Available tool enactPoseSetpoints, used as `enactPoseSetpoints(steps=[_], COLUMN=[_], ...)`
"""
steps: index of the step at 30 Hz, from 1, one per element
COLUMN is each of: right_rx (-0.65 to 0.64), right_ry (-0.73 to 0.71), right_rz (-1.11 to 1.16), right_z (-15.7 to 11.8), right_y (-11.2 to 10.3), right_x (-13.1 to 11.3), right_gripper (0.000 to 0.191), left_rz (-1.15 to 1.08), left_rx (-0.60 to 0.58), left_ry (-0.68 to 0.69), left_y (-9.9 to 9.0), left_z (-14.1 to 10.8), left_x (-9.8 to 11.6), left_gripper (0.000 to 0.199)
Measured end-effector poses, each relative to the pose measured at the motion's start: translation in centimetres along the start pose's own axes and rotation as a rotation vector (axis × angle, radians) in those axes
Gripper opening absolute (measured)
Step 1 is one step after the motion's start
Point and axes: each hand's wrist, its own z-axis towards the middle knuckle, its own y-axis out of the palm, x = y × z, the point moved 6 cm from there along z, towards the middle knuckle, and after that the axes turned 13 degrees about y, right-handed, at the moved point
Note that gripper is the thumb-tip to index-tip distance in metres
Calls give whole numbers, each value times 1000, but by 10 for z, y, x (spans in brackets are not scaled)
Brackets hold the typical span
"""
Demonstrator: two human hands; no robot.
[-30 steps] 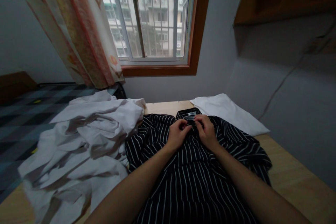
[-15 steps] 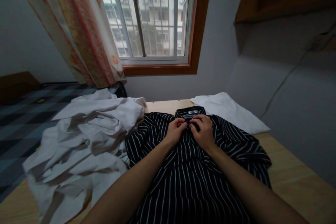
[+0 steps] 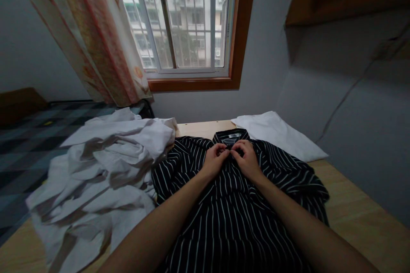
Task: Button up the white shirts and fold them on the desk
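Observation:
A black shirt with thin white stripes (image 3: 230, 213) lies spread on the wooden table, its collar toward the window. Just below the collar, my left hand (image 3: 215, 160) pinches the front edge of the shirt between thumb and fingers. My right hand (image 3: 246, 158) pinches the other side of the front, its thumb and fingertips close to those of the left. Any button between the fingertips is too small and covered to make out. A pale label shows inside the collar opening behind the hands.
Crumpled white clothes (image 3: 105, 179) are heaped on the left of the table (image 3: 358, 196). A flat white cloth (image 3: 278, 134) lies at the back right. Left of the table is a bed with a checked cover (image 3: 19, 149); a wall shelf (image 3: 320, 13) hangs upper right.
My right hand's fingers have drawn together into a tighter pinch, closer to the left hand. My left hand stays nearly in place, and the view has shifted slightly.

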Motion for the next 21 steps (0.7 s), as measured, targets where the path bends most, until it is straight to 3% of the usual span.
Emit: enactPoseSetpoints(steps=[9,15,21], right_rx=[2,29,23], right_ry=[-6,21,62], right_rz=[-137,-145,22], right_z=[-5,-6,1], right_y=[4,2,1], right_x=[-4,-2,7], right_gripper=[9,10,13], left_rz=[221,262,228], left_rx=[83,14,-75], left_ry=[86,162,228], left_y=[-9,-4,0], left_z=[1,0,-2], left_x=[10,18,25], left_gripper=[11,7,12])
